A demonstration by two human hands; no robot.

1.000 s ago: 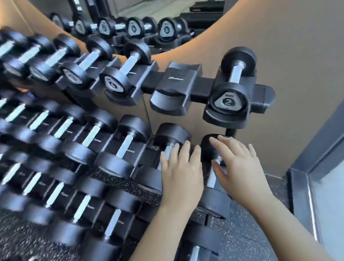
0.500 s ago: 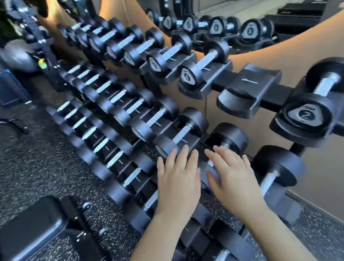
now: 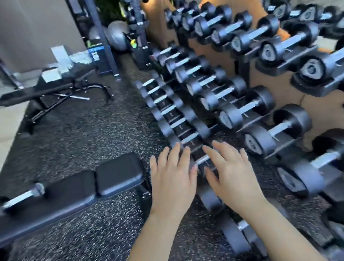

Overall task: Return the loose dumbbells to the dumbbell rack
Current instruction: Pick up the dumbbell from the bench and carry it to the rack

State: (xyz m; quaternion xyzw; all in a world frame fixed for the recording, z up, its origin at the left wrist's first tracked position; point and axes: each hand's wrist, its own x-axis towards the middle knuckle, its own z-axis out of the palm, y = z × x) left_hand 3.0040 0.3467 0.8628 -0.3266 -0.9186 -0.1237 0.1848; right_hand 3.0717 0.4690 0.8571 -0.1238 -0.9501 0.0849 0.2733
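Note:
A three-tier dumbbell rack (image 3: 315, 86) runs along the right, filled with several black dumbbells with steel handles. A small loose dumbbell (image 3: 19, 198) lies on the black flat bench (image 3: 66, 200) at lower left. My left hand (image 3: 173, 183) and my right hand (image 3: 231, 175) hover side by side, palms down and fingers spread, over the lowest row of racked dumbbells (image 3: 193, 147). Neither hand holds anything.
Speckled black rubber flooring (image 3: 74, 135) lies between the bench and the rack. A second, inclined bench (image 3: 50, 90) stands further back at left. Grey exercise balls (image 3: 116, 35) and black machine uprights (image 3: 97, 30) sit at the far end.
The view has swung left, away from the rack's right end, bringing the floor and benches into sight. Both hands came off the rack's right-end dumbbells and stay open.

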